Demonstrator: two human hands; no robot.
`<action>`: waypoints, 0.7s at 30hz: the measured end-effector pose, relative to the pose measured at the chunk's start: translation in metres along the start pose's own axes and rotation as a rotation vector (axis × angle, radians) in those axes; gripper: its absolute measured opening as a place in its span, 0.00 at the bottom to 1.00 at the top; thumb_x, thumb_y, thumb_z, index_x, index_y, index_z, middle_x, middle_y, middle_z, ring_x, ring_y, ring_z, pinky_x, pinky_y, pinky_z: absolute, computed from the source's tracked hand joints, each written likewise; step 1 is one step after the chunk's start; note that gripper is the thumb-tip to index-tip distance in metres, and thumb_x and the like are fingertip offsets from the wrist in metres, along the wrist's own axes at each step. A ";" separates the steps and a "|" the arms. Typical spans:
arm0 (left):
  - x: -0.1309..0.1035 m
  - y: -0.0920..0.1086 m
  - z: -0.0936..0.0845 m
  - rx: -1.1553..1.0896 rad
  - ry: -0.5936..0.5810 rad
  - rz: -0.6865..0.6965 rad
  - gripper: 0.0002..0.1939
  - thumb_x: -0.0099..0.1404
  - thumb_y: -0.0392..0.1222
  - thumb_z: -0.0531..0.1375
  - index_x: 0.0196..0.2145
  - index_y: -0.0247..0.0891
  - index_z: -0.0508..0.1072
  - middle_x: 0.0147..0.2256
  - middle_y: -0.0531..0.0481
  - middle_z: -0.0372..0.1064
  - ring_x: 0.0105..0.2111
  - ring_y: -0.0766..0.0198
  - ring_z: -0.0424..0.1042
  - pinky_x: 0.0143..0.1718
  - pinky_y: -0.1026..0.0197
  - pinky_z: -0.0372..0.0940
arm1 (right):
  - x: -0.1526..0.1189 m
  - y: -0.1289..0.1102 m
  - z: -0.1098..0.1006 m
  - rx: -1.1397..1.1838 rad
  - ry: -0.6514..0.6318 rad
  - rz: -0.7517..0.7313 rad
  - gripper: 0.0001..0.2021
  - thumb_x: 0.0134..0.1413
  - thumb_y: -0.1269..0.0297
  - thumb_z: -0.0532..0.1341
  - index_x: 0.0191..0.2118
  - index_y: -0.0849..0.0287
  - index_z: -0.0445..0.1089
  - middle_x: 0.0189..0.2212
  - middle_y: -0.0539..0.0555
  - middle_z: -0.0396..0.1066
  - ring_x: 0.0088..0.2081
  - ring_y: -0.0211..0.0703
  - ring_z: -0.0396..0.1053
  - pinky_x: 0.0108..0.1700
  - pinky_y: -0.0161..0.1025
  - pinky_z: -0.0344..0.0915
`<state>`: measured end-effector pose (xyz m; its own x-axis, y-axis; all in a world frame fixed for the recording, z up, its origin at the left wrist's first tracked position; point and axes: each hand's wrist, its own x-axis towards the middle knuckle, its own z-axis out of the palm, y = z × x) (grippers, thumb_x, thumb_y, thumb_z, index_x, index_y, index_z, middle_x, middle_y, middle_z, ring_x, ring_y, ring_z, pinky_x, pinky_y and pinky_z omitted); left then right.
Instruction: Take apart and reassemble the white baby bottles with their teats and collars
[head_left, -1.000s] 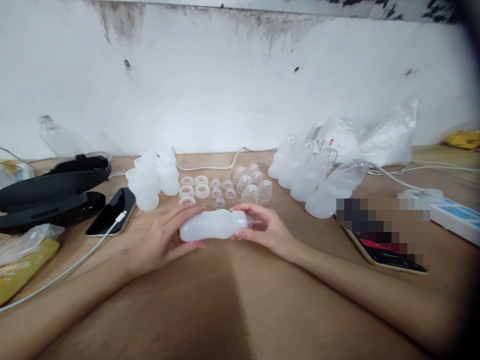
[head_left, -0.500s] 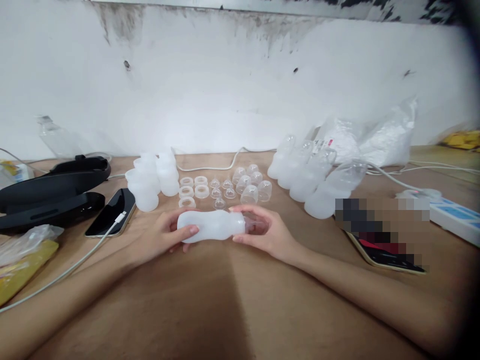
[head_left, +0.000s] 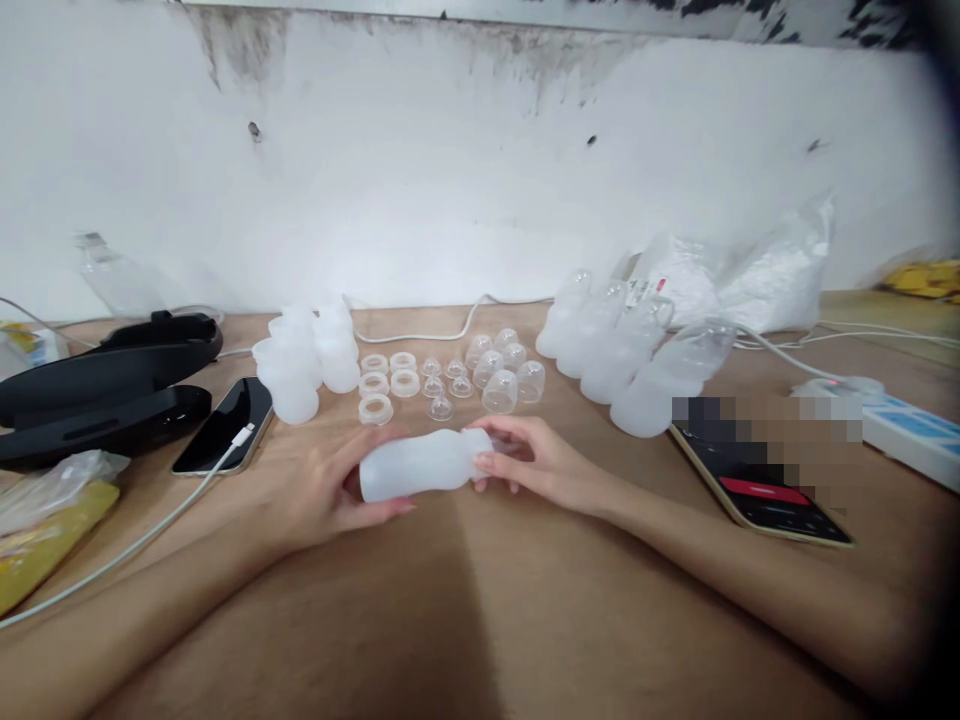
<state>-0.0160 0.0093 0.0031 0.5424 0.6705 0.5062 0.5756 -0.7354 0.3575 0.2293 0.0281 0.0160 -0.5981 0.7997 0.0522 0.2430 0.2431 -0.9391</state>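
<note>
A frosted white baby bottle lies sideways between my hands above the table. My left hand is curled round its base, thumb on the near side and fingers behind. At the neck, my right hand pinches the collar end, and the fingers mostly hide the clear teat there. Behind the bottle lie several translucent collar rings, several clear teats and several clear dome caps. Open bottle bodies stand to the left. To the right stands a row of capped bottles.
A phone with a white cable and a black headset-like object lie left, by a yellow plastic packet. On the right are another phone, a power strip and white plastic bags. A white wall rises behind.
The bottle has tipped slightly, its base end now lower and nearer me. My left hand has shifted its grip back toward the base; my right fingers have closed further round the collar.
</note>
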 end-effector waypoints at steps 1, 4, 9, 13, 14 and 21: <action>0.002 0.000 -0.001 -0.087 -0.015 -0.065 0.21 0.56 0.50 0.57 0.45 0.38 0.63 0.40 0.46 0.69 0.37 0.59 0.69 0.33 0.62 0.67 | 0.001 0.001 -0.006 -0.063 0.000 -0.040 0.18 0.55 0.53 0.50 0.40 0.62 0.66 0.24 0.53 0.69 0.26 0.37 0.68 0.20 0.30 0.58; 0.007 -0.002 -0.002 -0.374 0.008 -0.318 0.20 0.55 0.49 0.56 0.43 0.36 0.64 0.37 0.47 0.69 0.31 0.62 0.70 0.27 0.63 0.66 | 0.005 0.004 -0.024 -0.298 0.286 -0.220 0.21 0.58 0.52 0.43 0.41 0.61 0.65 0.28 0.55 0.68 0.25 0.36 0.65 0.22 0.33 0.59; 0.008 -0.012 0.001 -0.745 0.137 -0.575 0.20 0.59 0.52 0.52 0.43 0.34 0.63 0.18 0.57 0.61 0.15 0.72 0.58 0.14 0.70 0.53 | 0.012 0.018 -0.040 -0.817 0.628 -0.222 0.17 0.52 0.58 0.54 0.47 0.56 0.61 0.45 0.58 0.61 0.29 0.40 0.64 0.35 0.43 0.63; 0.008 -0.016 0.003 -0.773 0.152 -0.581 0.19 0.60 0.51 0.51 0.43 0.34 0.64 0.15 0.58 0.59 0.14 0.71 0.56 0.15 0.69 0.51 | 0.012 0.027 -0.033 -0.924 0.469 -0.150 0.18 0.52 0.59 0.53 0.49 0.54 0.60 0.46 0.58 0.59 0.29 0.42 0.64 0.35 0.46 0.63; 0.008 -0.016 0.003 -0.778 0.154 -0.584 0.20 0.60 0.51 0.51 0.43 0.34 0.64 0.15 0.58 0.59 0.14 0.71 0.57 0.15 0.69 0.51 | 0.011 0.026 -0.030 -0.914 0.430 -0.148 0.17 0.52 0.59 0.53 0.49 0.54 0.60 0.45 0.58 0.59 0.28 0.41 0.64 0.34 0.45 0.63; 0.005 -0.014 0.005 -0.912 0.169 -0.577 0.18 0.60 0.51 0.51 0.40 0.33 0.64 0.15 0.58 0.59 0.13 0.72 0.56 0.14 0.70 0.49 | 0.008 0.017 -0.013 -0.168 0.287 -0.036 0.14 0.50 0.55 0.55 0.41 0.57 0.63 0.28 0.51 0.63 0.21 0.34 0.59 0.21 0.33 0.57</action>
<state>-0.0182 0.0237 -0.0029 0.2053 0.9668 0.1523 0.0084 -0.1573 0.9875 0.2390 0.0459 0.0050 -0.3750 0.9050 0.2009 0.3624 0.3425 -0.8668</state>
